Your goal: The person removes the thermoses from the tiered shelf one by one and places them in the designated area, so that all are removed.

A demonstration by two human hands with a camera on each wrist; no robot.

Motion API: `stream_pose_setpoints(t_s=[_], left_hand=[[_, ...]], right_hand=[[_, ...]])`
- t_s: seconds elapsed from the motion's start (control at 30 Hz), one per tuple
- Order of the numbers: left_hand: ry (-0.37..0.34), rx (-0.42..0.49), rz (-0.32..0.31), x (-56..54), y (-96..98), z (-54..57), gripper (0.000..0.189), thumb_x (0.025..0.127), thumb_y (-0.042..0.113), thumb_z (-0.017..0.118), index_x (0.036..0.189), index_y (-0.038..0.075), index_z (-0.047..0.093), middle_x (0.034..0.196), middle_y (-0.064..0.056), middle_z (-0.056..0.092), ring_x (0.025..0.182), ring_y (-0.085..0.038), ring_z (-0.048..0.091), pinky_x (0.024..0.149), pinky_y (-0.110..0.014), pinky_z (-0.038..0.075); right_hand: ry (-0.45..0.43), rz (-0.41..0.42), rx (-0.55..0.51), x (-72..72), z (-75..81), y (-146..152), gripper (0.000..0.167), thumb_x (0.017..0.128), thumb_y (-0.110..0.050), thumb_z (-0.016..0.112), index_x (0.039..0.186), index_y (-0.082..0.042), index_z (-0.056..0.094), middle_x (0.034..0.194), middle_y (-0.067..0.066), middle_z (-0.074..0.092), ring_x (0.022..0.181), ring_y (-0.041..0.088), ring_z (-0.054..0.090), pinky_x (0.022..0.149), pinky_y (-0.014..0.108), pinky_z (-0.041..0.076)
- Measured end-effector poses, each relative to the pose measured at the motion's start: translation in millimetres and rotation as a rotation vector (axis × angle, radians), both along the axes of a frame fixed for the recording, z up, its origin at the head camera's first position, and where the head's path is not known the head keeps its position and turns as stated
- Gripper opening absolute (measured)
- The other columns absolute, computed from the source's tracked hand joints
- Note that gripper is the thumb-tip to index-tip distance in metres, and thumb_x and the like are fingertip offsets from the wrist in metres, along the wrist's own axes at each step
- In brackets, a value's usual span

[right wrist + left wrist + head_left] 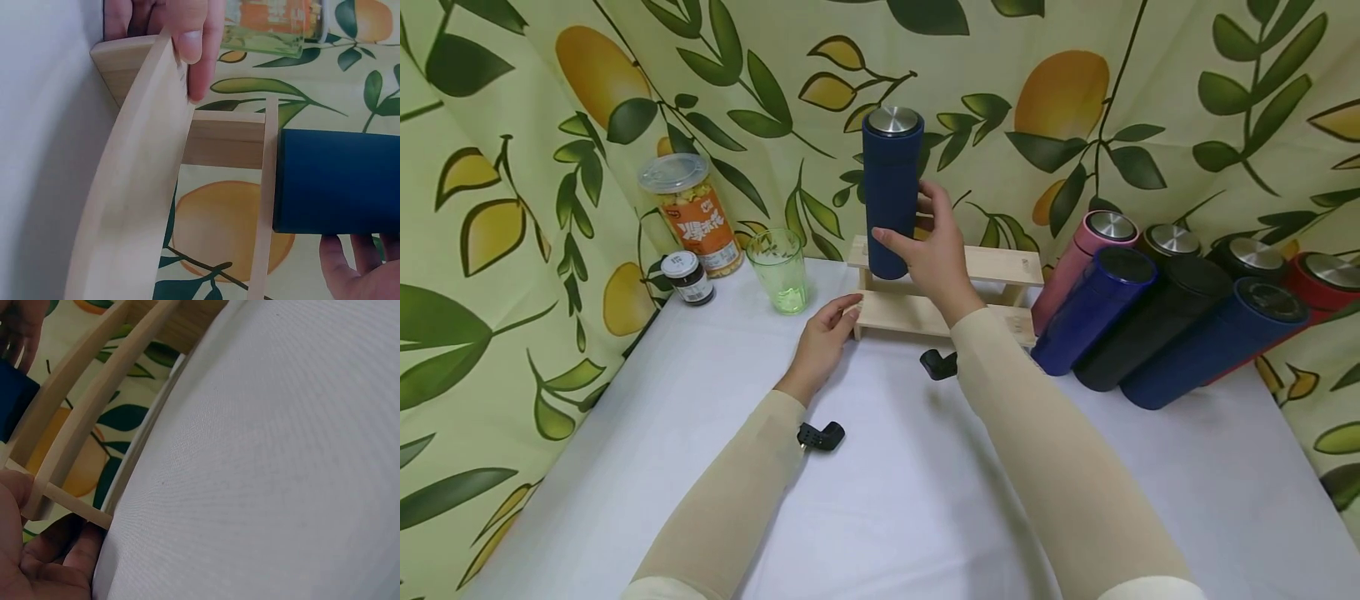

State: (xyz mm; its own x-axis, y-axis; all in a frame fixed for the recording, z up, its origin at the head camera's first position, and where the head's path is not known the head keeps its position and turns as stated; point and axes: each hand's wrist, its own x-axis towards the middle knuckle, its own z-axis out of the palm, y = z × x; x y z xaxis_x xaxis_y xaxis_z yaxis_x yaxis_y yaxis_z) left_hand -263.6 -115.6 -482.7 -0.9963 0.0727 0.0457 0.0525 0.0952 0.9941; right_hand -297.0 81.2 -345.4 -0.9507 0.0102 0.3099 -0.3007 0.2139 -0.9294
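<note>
My right hand (942, 250) grips a dark blue thermos bottle (891, 183) with a steel-topped lid, thumb on its near side. The bottle is upright at the left end of the upper step of a two-step wooden rack (917, 312). In the right wrist view the base of the blue thermos (337, 181) is right at the upper board. At the rack's left end, my left hand (822, 343) pinches the lower step. The left thumb and fingers show at that board's end in the left wrist view, by the lower step (94, 412).
Several thermos bottles stand close together right of the rack, including a pink one (1078, 262) and a black one (1150, 321). To its left are a green glass (778, 275), a dark jar with a white lid (688, 279) and a snack tub (700, 221). A patterned curtain hangs behind.
</note>
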Motion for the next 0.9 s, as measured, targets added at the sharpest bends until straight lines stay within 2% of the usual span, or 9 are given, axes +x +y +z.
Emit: stream_pose_setpoints(t_s=[0.17, 0.4, 0.67, 0.9], left_hand=[[0.006, 0.003, -0.002, -0.4, 0.3, -0.4, 0.036, 0.115, 0.023, 0.061, 0.149, 0.017, 0.067, 0.151, -0.008, 0.063, 0.134, -0.021, 0.061, 0.109, -0.039, 0.053], [0.022, 0.003, 0.003, -1.2, -0.9, -2.4, 0.035, 0.114, 0.023, 0.062, 0.149, 0.016, 0.068, 0.150, -0.009, 0.064, 0.133, -0.023, 0.063, 0.109, -0.040, 0.053], [0.015, -0.012, 0.012, -1.4, -1.4, -5.3, 0.035, 0.115, 0.026, 0.062, 0.148, 0.018, 0.068, 0.154, -0.003, 0.060, 0.133, -0.021, 0.061, 0.109, -0.039, 0.053], [0.008, 0.008, -0.001, 0.5, -1.2, -2.7, 0.035, 0.115, 0.024, 0.061, 0.149, 0.017, 0.067, 0.152, -0.006, 0.061, 0.134, -0.024, 0.060, 0.111, -0.040, 0.052]], right_hand=[[0.040, 0.001, -0.030, 9.8, -3.4, 9.2, 0.080, 0.094, -0.021, 0.091, 0.161, -0.024, 0.046, 0.146, 0.006, 0.058, 0.126, 0.024, 0.059, 0.108, 0.049, 0.050], [0.075, 0.010, -0.062, 25.9, -9.4, 19.3, 0.080, 0.094, -0.015, 0.090, 0.162, -0.021, 0.047, 0.145, 0.009, 0.057, 0.130, 0.025, 0.059, 0.110, 0.049, 0.051], [0.146, 0.045, -0.097, 50.4, -20.1, 32.4, 0.078, 0.093, -0.008, 0.089, 0.159, -0.022, 0.050, 0.143, 0.008, 0.059, 0.128, 0.028, 0.060, 0.109, 0.054, 0.052], [0.186, 0.033, -0.092, 76.7, -26.2, 45.6, 0.078, 0.092, -0.001, 0.088, 0.157, -0.017, 0.050, 0.141, 0.010, 0.060, 0.127, 0.029, 0.062, 0.108, 0.053, 0.053]])
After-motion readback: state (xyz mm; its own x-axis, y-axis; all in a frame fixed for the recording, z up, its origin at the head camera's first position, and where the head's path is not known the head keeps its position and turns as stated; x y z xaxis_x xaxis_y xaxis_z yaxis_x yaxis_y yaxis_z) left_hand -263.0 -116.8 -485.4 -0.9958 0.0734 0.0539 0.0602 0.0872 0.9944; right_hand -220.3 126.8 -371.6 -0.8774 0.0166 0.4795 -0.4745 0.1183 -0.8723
